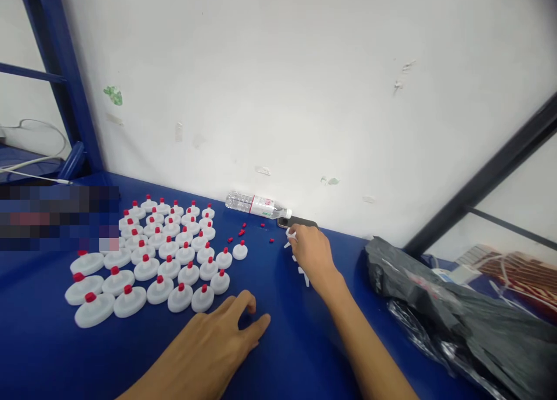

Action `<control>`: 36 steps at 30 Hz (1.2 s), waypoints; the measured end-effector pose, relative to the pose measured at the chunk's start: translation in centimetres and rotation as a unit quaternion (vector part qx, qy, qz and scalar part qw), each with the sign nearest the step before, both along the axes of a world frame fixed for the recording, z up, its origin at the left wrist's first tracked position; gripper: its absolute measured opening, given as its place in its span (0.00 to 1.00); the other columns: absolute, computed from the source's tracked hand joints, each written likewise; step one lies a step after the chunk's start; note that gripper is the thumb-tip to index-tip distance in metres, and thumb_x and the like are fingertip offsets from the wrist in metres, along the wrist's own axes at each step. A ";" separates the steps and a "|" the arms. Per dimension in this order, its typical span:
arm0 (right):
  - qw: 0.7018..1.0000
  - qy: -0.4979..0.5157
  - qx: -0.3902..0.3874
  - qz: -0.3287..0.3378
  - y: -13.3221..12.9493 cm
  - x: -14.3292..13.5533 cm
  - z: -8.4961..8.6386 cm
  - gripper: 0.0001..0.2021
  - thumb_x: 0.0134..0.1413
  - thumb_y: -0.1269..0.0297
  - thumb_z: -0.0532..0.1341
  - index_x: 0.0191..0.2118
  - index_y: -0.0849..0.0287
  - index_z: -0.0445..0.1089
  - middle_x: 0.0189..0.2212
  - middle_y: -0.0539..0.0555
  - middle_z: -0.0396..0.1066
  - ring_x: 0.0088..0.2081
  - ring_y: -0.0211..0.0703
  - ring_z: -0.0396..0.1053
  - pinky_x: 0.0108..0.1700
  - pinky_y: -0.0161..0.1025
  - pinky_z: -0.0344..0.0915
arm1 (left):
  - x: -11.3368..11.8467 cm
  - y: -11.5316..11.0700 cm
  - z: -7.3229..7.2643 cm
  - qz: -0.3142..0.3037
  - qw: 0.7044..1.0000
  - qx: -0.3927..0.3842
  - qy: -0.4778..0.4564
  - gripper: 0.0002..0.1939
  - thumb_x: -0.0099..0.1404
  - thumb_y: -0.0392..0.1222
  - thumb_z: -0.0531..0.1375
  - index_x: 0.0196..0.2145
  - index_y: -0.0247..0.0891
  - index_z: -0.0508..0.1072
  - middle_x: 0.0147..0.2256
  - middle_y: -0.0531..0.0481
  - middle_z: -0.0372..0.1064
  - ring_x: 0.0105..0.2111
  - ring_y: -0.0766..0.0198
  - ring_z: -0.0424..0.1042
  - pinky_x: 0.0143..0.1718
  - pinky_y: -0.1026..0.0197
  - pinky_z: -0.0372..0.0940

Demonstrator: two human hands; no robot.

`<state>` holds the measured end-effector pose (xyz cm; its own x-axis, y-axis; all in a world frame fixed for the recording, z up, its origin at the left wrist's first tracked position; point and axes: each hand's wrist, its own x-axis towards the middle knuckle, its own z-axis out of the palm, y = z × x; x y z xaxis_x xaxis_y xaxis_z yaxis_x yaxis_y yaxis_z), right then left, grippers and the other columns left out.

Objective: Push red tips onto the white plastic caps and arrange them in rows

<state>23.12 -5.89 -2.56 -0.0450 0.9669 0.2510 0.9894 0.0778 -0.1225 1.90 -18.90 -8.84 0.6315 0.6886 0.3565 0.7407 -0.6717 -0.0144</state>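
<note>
My left hand (217,336) hovers over the near part of the blue table, thumb and fingers apart, with nothing in it. Farther off, my right hand (312,250) has its fingers closed on a small white plastic piece (290,235). Other thin white plastic pieces (304,277) lie under and beside that hand, partly hidden by it. To the left stand several rows of round white caps with red tips (159,289). Several loose small red tips (241,233) are scattered between the white caps and my right hand.
Against the wall lies a clear water bottle (261,206), with a dark phone (300,220) beside its cap. Dark plastic bags (452,307) cover the right side of the table (278,353). A blue metal post (72,69) rises at the left.
</note>
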 end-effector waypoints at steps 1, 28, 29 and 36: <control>1.000 0.012 0.004 0.002 0.0 0.0 0.1 0.11 0.67 0.74 0.63 0.50 0.61 0.81 0.43 0.65 0.83 0.48 0.61 0.79 0.46 0.45 0.67 | 0.1 0.3 -0.5 -0.003 1.000 0.002 -0.002 0.29 0.63 0.22 0.54 0.51 0.49 0.81 0.46 0.45 0.79 0.35 0.60 0.81 0.24 0.67 0.65; 0.784 0.526 -0.130 0.304 -4.1 -6.6 0.7 0.17 0.57 0.49 0.73 0.47 0.55 0.85 0.33 0.52 0.81 0.36 0.44 0.76 0.40 0.40 0.69 | -6.5 2.7 6.0 0.142 0.940 0.089 -0.299 0.15 0.74 0.56 0.57 0.37 0.50 0.79 0.27 0.60 0.80 0.22 0.65 0.77 0.24 0.65 0.65; 0.782 0.532 -0.129 0.298 -4.2 -6.7 0.7 0.17 0.57 0.49 0.73 0.46 0.55 0.85 0.33 0.52 0.81 0.36 0.44 0.76 0.41 0.40 0.69 | -6.5 2.7 6.0 0.139 0.939 0.096 -0.299 0.14 0.75 0.56 0.57 0.38 0.50 0.79 0.27 0.60 0.79 0.22 0.66 0.76 0.24 0.65 0.65; 0.766 0.556 -0.140 0.292 -4.2 -7.0 0.6 0.16 0.54 0.51 0.75 0.44 0.55 0.86 0.32 0.52 0.82 0.35 0.45 0.77 0.42 0.41 0.71 | -6.2 2.5 6.4 0.125 0.940 0.104 -0.301 0.12 0.75 0.53 0.57 0.38 0.51 0.78 0.28 0.62 0.79 0.18 0.69 0.70 0.23 0.65 0.63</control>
<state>16.12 -10.04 -1.96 -0.3988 0.8865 0.2347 0.0684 0.2840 -0.9564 -4.27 -16.36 -2.48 0.1001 0.6640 0.7410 0.7912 -0.5047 0.3454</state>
